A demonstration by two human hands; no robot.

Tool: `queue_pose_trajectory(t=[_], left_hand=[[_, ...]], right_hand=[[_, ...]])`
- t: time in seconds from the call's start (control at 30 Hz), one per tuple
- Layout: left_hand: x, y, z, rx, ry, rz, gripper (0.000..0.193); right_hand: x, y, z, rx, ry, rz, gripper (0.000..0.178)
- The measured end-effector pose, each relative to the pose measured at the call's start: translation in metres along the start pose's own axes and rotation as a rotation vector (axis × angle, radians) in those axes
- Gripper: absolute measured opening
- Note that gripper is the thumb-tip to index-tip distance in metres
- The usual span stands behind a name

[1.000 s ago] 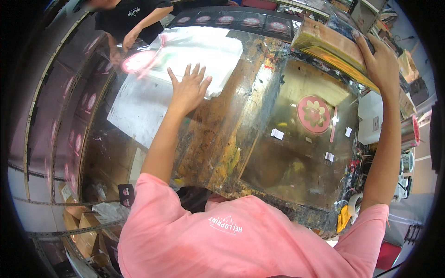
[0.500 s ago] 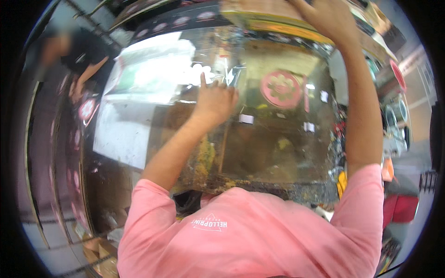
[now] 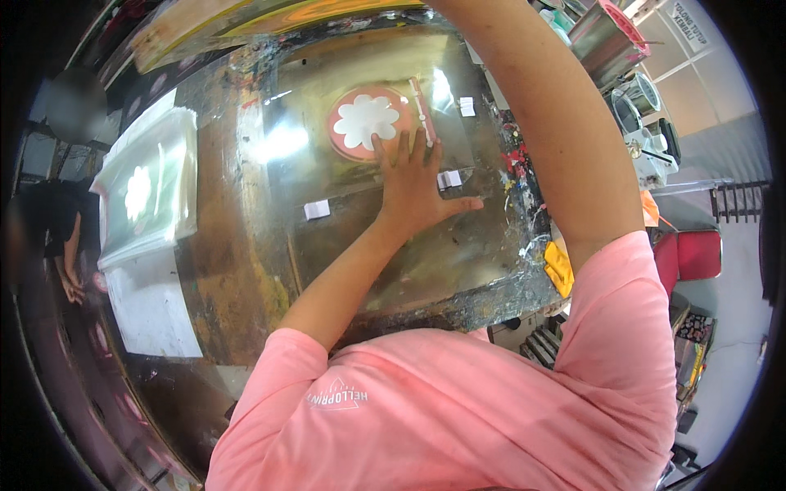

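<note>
My left hand (image 3: 413, 184) lies flat with its fingers spread and thumb out. Its fingertips touch a clear plastic sheet on the work table, at the lower edge of a white flower print (image 3: 366, 121). The flower sits over a pink disc (image 3: 337, 135), and beside it a thin pink strip (image 3: 423, 110) has white along it. Small white tabs (image 3: 317, 210) lie around the sheet, one (image 3: 449, 179) close to my thumb. My right arm (image 3: 557, 123) reaches up past the top edge, so its hand is out of view.
At the left lies a stack of clear sheets (image 3: 176, 184) with a white flower showing, over white paper (image 3: 155, 315). A yellow-edged frame (image 3: 286, 20) rises at the back. Ink pots (image 3: 610, 41) stand at the right, a yellow cloth (image 3: 559, 268) nearer. Another person's hand (image 3: 72, 282) is far left.
My left hand has moved right, from the sheets to the pink disc, and spread its fingers. A white flower now covers the disc's middle. My right hand has left the view at the top.
</note>
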State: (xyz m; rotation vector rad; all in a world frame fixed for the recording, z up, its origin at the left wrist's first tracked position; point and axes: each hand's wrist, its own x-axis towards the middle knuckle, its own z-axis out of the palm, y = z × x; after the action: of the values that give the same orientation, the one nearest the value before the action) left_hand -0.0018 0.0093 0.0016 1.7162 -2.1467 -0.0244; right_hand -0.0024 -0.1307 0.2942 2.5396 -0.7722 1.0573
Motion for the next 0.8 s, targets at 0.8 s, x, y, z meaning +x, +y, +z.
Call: queue_pose_trajectory(t=[0.8], left_hand=[[-0.013, -0.092, -0.156, -0.920, 0.326, -0.618, 0.078]], right_hand=[[-0.018, -0.018, 0.002, 0.013, -0.038, 0.090, 0.064]])
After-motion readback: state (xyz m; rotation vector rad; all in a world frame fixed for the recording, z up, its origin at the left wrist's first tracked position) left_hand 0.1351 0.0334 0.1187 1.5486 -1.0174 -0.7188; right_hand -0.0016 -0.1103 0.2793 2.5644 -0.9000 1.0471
